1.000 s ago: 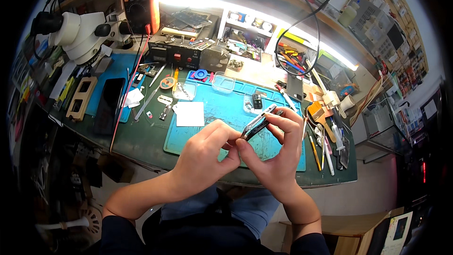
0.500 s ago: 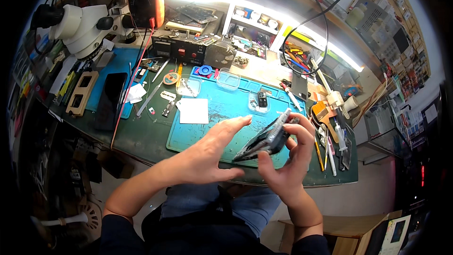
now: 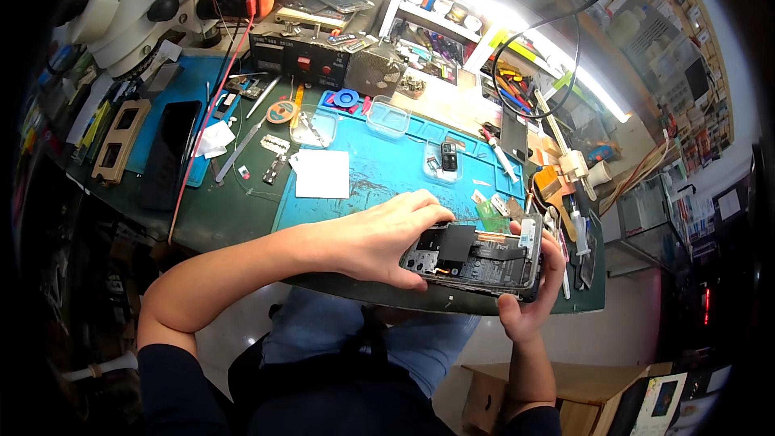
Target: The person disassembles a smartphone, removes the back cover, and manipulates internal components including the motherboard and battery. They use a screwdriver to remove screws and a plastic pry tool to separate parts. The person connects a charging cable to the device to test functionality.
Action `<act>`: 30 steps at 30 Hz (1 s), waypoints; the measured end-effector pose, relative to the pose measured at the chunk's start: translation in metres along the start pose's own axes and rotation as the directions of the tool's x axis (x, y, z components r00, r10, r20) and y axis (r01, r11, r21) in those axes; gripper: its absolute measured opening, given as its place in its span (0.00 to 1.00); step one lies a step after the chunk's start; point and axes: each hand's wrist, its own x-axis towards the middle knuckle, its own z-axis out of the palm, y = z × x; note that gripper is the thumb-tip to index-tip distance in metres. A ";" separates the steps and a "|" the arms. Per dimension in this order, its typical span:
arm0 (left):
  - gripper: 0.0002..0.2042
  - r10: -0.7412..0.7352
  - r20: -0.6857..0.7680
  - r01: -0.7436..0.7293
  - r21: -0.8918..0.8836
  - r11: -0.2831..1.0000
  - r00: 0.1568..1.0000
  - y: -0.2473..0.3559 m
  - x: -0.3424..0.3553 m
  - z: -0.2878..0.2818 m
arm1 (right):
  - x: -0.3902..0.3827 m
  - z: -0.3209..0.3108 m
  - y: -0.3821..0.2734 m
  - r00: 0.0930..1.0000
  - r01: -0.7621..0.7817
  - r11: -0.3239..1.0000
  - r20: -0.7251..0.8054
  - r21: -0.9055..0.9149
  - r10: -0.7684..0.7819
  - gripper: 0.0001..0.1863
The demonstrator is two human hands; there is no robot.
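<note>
An opened smartphone [image 3: 494, 268] lies lengthwise between my hands, its inside facing up. Black battery, flex cable and camera openings show in it. My left hand [image 3: 395, 241] grips the end with the camera openings, thumb in front and fingers behind. Around the opposite end, my right hand [image 3: 539, 291] is wrapped with its thumb at the near corner. The phone is held above the front edge of a blue repair mat [image 3: 387, 173]. Just behind it on the mat are small loose pieces, among them a green film [image 3: 489, 214].
A clear box with a camera module [image 3: 448, 157] stands behind the phone. White paper squares [image 3: 322, 174] lie on the mat's left part. Screwdrivers, a syringe [image 3: 580, 230] and brushes crowd the right side. Further left are a dark phone [image 3: 171, 153] and a microscope [image 3: 121, 24].
The phone has turned from edge-on to flat, with its inside now showing. My left hand has moved in and taken hold of its left end. Small pieces behind it have come into view.
</note>
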 end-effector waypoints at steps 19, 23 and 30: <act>0.50 0.042 -0.040 -0.031 0.229 0.973 0.998 0.007 -0.001 0.007 | 0.005 -0.037 0.017 0.899 -0.037 0.914 0.386 -0.404 0.207 0.52; 0.48 0.066 -0.032 -0.057 0.233 0.971 0.997 0.014 -0.005 0.006 | 0.011 -0.046 0.004 0.876 -0.101 0.915 0.401 -0.390 0.268 0.58; 0.34 0.379 -0.111 -0.279 0.498 0.821 0.919 0.022 -0.024 0.020 | 0.007 -0.065 0.003 0.914 -0.222 0.942 0.283 -0.251 0.291 0.35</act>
